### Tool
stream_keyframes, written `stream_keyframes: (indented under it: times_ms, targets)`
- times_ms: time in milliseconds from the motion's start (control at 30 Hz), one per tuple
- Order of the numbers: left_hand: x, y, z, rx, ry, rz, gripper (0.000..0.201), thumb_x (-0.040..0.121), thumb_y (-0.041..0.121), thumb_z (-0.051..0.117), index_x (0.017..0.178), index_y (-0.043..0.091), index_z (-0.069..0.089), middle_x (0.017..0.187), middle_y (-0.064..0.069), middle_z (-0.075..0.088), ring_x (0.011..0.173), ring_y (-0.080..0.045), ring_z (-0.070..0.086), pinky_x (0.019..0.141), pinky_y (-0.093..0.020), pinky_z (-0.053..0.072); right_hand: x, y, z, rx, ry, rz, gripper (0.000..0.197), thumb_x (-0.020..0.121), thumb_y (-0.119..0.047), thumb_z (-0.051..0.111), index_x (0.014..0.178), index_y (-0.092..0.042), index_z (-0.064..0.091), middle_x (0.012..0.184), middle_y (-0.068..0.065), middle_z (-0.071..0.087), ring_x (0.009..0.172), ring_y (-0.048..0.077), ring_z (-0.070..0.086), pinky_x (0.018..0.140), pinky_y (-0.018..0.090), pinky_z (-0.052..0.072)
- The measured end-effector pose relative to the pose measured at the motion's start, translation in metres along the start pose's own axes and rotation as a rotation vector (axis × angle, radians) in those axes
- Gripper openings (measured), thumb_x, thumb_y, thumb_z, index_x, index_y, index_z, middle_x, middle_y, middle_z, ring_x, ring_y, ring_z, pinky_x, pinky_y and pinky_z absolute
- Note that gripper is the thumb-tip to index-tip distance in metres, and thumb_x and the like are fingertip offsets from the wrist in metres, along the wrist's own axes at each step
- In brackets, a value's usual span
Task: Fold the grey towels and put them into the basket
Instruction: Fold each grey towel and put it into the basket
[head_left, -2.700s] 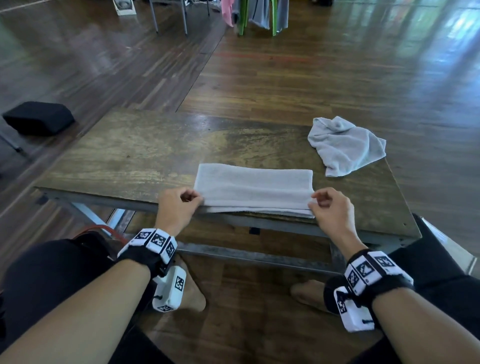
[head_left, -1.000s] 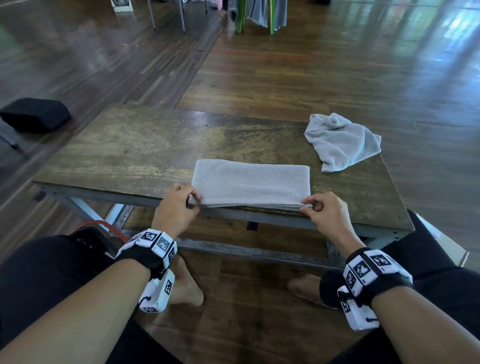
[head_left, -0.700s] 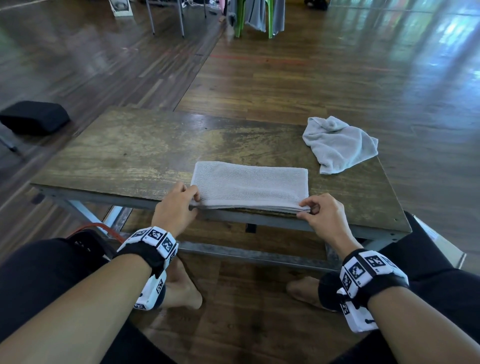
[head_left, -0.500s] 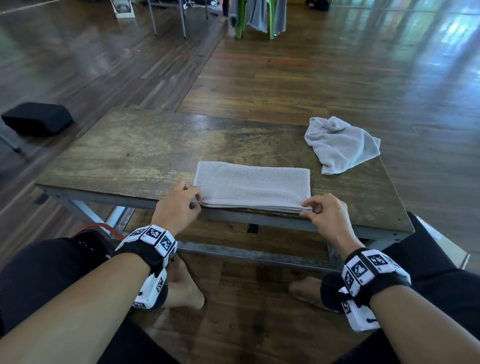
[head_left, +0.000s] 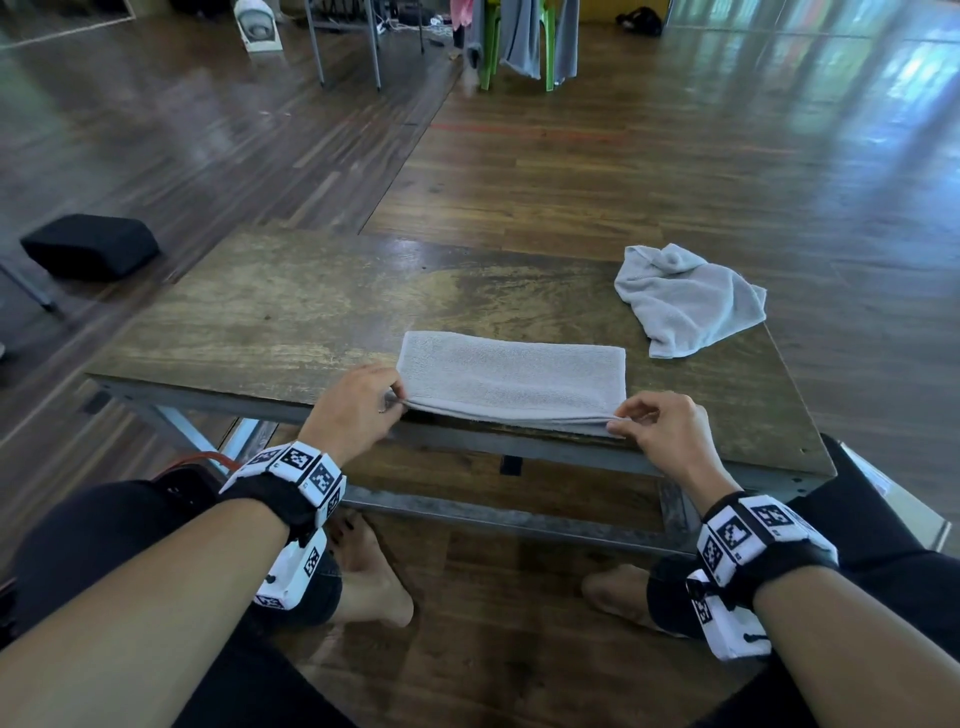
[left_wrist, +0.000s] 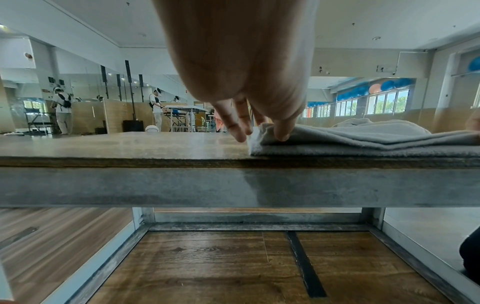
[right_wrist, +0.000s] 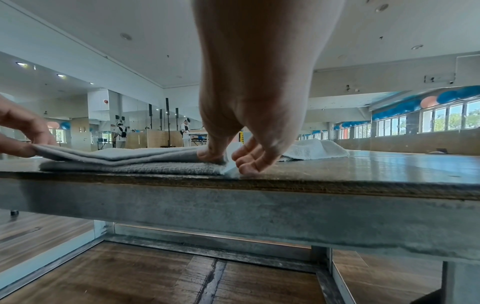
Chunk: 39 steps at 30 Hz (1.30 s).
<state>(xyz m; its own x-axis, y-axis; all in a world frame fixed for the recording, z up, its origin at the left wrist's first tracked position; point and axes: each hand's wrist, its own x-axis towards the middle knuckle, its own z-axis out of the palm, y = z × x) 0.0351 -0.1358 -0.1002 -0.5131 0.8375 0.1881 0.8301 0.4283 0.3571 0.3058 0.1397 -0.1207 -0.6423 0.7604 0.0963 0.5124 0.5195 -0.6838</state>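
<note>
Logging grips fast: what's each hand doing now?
Left hand: pinching the folded towel at its left near corner.
Right hand: pinching its right near corner.

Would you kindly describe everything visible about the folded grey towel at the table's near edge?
The folded grey towel is a long, flat rectangle of soft terry cloth in several layers, lying along the wooden table's near edge. The left hand pinches its upper layers at the near left corner, the right hand at the near right corner, lifting them slightly.
</note>
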Motion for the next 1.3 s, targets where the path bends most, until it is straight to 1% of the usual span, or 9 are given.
stream_keyframes:
  times_ms: [100, 200, 300, 433, 700, 933, 1033, 1200, 1300]
  targets:
    - [0.002, 0.0, -0.004, -0.041, -0.01, 0.001, 0.009, 0.087, 0.012, 0.07, 0.089, 0.019, 0.064, 0.089, 0.005, 0.066, 0.085, -0.012, 0.058, 0.077, -0.028, 0.048, 0.003, -0.004, -0.002, -0.004, 0.047, -0.023, 0.013, 0.08, -0.026, 0.085, 0.081, -0.021, 0.073, 0.085, -0.003, 0.068, 0.083, 0.012, 0.063, 0.068, 0.02, 0.045]
    - [0.007, -0.001, -0.008, -0.102, -0.008, -0.018, 0.009, 0.087, 0.01, 0.072, 0.092, 0.016, 0.068, 0.089, 0.004, 0.068, 0.08, -0.008, 0.058, 0.069, -0.016, 0.04, 0.005, -0.012, -0.006, 0.013, 0.075, -0.075, 0.01, 0.086, -0.022, 0.079, 0.085, -0.018, 0.07, 0.086, -0.002, 0.068, 0.082, 0.011, 0.064, 0.066, 0.016, 0.045]
    - [0.016, -0.005, -0.012, -0.126, 0.013, -0.015, 0.014, 0.086, 0.009, 0.073, 0.1, 0.011, 0.072, 0.093, 0.0, 0.07, 0.082, -0.011, 0.062, 0.073, -0.018, 0.042, 0.012, -0.021, -0.01, 0.037, 0.114, -0.115, 0.007, 0.088, -0.017, 0.076, 0.088, -0.014, 0.07, 0.082, -0.001, 0.069, 0.079, 0.012, 0.065, 0.062, 0.011, 0.047]
    - [0.028, -0.007, -0.021, -0.055, 0.035, 0.03, 0.013, 0.089, 0.009, 0.069, 0.101, 0.007, 0.076, 0.095, -0.005, 0.073, 0.082, -0.017, 0.064, 0.077, -0.027, 0.048, 0.024, -0.028, -0.016, 0.01, 0.154, -0.171, 0.006, 0.091, -0.012, 0.072, 0.096, -0.013, 0.073, 0.086, 0.001, 0.071, 0.083, 0.015, 0.066, 0.08, 0.033, 0.057]
    - [0.097, 0.004, -0.082, 0.048, 0.17, 0.068, 0.012, 0.091, 0.009, 0.066, 0.096, 0.004, 0.076, 0.09, -0.011, 0.073, 0.081, -0.026, 0.064, 0.078, -0.038, 0.051, 0.088, -0.072, -0.055, -0.071, 0.181, -0.258, 0.005, 0.092, -0.012, 0.069, 0.094, -0.009, 0.074, 0.086, 0.005, 0.071, 0.09, 0.029, 0.065, 0.089, 0.048, 0.053]
    - [0.164, 0.023, -0.147, 0.077, 0.305, 0.076, 0.013, 0.087, 0.005, 0.065, 0.092, 0.002, 0.077, 0.091, -0.017, 0.074, 0.086, -0.033, 0.067, 0.081, -0.037, 0.05, 0.158, -0.133, -0.112, -0.209, 0.324, -0.356, 0.01, 0.089, -0.019, 0.072, 0.091, -0.01, 0.078, 0.091, 0.011, 0.072, 0.09, 0.027, 0.063, 0.08, 0.026, 0.041]
    - [0.182, 0.029, -0.17, 0.053, 0.384, 0.078, 0.014, 0.086, 0.006, 0.064, 0.093, 0.005, 0.076, 0.092, -0.015, 0.074, 0.088, -0.032, 0.066, 0.082, -0.038, 0.051, 0.173, -0.155, -0.132, -0.208, 0.401, -0.376, 0.011, 0.089, -0.017, 0.07, 0.089, -0.009, 0.078, 0.092, 0.013, 0.072, 0.086, 0.026, 0.062, 0.077, 0.024, 0.038]
    - [0.189, 0.038, -0.196, 0.02, 0.55, 0.164, 0.012, 0.086, 0.011, 0.066, 0.093, 0.007, 0.075, 0.088, -0.01, 0.073, 0.081, -0.023, 0.062, 0.076, -0.021, 0.038, 0.175, -0.169, -0.152, -0.199, 0.501, -0.444, 0.01, 0.09, -0.012, 0.068, 0.089, -0.006, 0.075, 0.091, 0.015, 0.069, 0.082, 0.02, 0.056, 0.076, 0.019, 0.031]
    - [0.171, 0.032, -0.191, 0.031, 0.525, 0.24, 0.011, 0.089, 0.01, 0.066, 0.094, 0.007, 0.075, 0.088, -0.009, 0.072, 0.08, -0.021, 0.061, 0.077, -0.021, 0.037, 0.155, -0.163, -0.149, -0.197, 0.488, -0.471, 0.006, 0.088, -0.008, 0.069, 0.088, -0.005, 0.074, 0.089, 0.012, 0.068, 0.084, 0.025, 0.059, 0.075, 0.015, 0.028]
